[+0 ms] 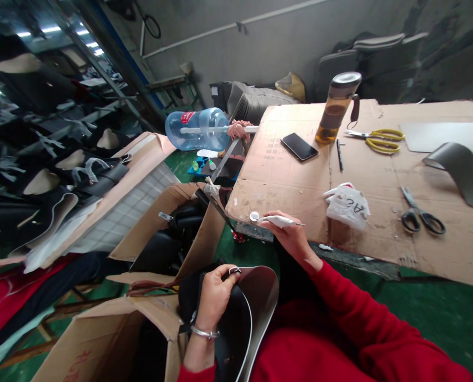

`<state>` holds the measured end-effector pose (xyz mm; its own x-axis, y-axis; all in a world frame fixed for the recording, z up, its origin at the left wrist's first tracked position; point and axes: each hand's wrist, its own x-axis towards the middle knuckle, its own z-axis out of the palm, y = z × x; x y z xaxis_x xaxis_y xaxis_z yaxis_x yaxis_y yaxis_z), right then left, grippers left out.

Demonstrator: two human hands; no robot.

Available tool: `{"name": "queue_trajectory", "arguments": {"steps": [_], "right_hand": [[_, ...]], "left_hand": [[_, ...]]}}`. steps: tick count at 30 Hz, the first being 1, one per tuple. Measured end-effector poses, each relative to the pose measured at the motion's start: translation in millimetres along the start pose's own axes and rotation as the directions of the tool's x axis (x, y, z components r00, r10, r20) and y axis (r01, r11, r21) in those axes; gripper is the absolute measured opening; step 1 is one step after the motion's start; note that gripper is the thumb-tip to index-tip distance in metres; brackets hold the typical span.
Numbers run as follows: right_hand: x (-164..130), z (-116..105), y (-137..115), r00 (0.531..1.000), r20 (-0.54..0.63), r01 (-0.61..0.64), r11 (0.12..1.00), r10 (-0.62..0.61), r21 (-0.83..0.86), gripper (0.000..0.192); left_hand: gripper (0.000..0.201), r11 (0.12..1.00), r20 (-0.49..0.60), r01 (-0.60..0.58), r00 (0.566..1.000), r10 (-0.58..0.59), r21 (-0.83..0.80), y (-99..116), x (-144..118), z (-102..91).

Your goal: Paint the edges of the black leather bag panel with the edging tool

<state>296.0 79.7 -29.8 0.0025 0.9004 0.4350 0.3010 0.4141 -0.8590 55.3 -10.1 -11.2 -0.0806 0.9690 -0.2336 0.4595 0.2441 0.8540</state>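
Note:
My left hand [213, 298] is closed in a pinch around a small metal fitting [235, 270] at the edge of a black leather bag [232, 331]. The bag has a pale-edged curved flap [265, 297] and rests against my lap. Over the near left corner of the table, my right hand [290, 236] grips a slim white tool [278, 219] with a thin point at its right end. Its left end is close to a small round white cap [254, 216]; I cannot tell whether they touch.
Cardboard covers the table [260, 180]. On it are a phone [299, 146], tea bottle [337, 109], black pen [340, 155], yellow-handled scissors [379, 139], black scissors [419, 212] and a crumpled plastic bag [347, 206]. Open cartons [101, 331] stand at left, near another person's hand [0, 264].

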Motion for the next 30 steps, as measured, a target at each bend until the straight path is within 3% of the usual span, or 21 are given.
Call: {"name": "queue_trajectory", "arguments": {"steps": [4, 10, 13, 18, 25, 27, 30], "right_hand": [[2, 4, -1, 1.0, 0.004, 0.029, 0.997, -0.029, -0.077, 0.033], [2, 10, -10, 0.98, 0.032, 0.201, 0.963, -0.199, -0.178, 0.029], [2, 10, -9, 0.995, -0.02, 0.095, 0.987, -0.098, -0.129, 0.031], [3, 2, 0, 0.982, -0.125, -0.124, 0.985, 0.139, 0.121, 0.042], [7, -18, -4, 0.924, -0.279, -0.144, 0.912, 0.263, 0.384, 0.038], [4, -20, -10, 0.929, -0.239, -0.15, 0.877, 0.284, 0.456, 0.038], [-8, -13, -19, 0.955, -0.003, -0.243, 0.785, 0.298, 0.57, 0.036]], "left_hand": [[0.024, 1.0, -0.019, 0.001, 1.0, -0.001, -0.006, -4, 0, -1.2], [0.022, 1.0, -0.036, -0.019, 0.999, 0.018, -0.017, -6, -1, -0.7], [0.022, 0.999, -0.033, -0.026, 0.999, 0.025, -0.024, -6, -2, -1.1], [0.021, 0.999, -0.033, -0.017, 0.999, 0.016, -0.03, -5, -5, -2.3], [0.02, 0.998, -0.027, -0.001, 1.0, 0.0, -0.069, -7, -8, 1.8], [0.02, 0.997, -0.021, -0.001, 1.0, -0.001, -0.08, -7, -8, 3.2], [0.018, 0.995, -0.019, -0.009, 1.0, 0.007, -0.095, -5, -8, 4.8]]}}
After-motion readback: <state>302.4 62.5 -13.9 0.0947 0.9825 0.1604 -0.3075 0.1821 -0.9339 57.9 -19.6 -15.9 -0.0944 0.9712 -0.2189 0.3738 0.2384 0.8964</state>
